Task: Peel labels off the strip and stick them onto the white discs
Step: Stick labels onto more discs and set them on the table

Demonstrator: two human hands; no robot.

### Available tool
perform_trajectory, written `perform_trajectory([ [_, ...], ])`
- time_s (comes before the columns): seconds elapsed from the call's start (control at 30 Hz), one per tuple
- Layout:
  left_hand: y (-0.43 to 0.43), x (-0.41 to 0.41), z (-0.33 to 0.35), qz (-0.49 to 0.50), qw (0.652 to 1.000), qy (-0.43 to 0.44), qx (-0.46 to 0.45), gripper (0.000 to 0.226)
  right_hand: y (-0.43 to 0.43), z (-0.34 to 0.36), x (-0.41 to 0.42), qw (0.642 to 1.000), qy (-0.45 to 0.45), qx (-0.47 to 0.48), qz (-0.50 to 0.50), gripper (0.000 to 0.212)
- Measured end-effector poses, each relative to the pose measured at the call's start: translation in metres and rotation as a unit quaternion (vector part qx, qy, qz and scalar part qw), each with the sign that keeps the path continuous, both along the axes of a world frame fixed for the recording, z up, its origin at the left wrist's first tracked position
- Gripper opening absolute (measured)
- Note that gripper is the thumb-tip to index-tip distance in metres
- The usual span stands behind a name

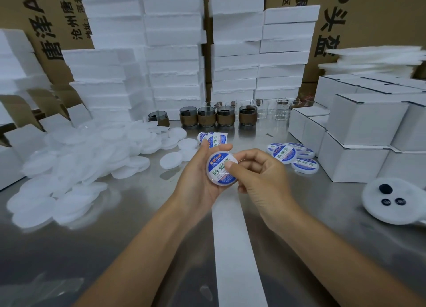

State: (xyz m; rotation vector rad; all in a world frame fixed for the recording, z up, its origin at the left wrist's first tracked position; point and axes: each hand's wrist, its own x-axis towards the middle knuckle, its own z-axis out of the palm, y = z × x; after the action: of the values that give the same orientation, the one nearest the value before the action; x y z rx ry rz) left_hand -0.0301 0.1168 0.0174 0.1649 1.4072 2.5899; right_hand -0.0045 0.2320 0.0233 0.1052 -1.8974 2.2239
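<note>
Head view, labelling station. The left hand [200, 175] cradles one white disc [224, 182] above the table [138, 214]. Its grip is clasped round the disc's left and lower rim, with the thumb tip at the top edge. A round blue-and-white label [215, 172] covers the disc's upturned face.

The right hand [262, 177] meets the disc from the right. Its thumb [230, 166] presses flat on the label and its curled fingers lie against the disc's right edge, so this grip also closes on the disc.

A white backing strip [232, 249] runs along the table from the near edge up to beneath the hands. Just beyond the left fingertips, the unpeeled labels [215, 139] lie curled on the table.

Bare discs [80, 168] lie in a loose heap on the left of the table, with a few single ones near the hands. Finished, labelled discs [292, 155] overlap in a small cluster to the right, beside stacked white cartons [359, 131].

At the back stand a row of dark banded cups [207, 116], clear glass cups [281, 113] and tall stacks of white foam blocks [173, 53]. A round white pad with three black dots [391, 203] lies at the far right.
</note>
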Motion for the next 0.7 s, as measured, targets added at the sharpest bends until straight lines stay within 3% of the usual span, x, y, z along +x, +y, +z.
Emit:
perform_trajectory([
  [0.2,-0.0024,0.0013,-0.0004,-0.031,0.999,0.016,0.021,0.038,0.0003,-0.0007,0.0004,1.000,0.017,-0.012,0.007,0.017],
  [0.33,-0.0046,0.0009,-0.0022,-0.071,0.996,0.030,0.042,0.048,0.0021,-0.0007,-0.0001,1.000,0.023,-0.011,0.010,0.019],
  [0.7,-0.0033,-0.0014,-0.0041,-0.060,0.998,0.033,0.000,0.048,0.0020,0.0002,0.0006,1.000,0.012,0.013,-0.003,0.014],
])
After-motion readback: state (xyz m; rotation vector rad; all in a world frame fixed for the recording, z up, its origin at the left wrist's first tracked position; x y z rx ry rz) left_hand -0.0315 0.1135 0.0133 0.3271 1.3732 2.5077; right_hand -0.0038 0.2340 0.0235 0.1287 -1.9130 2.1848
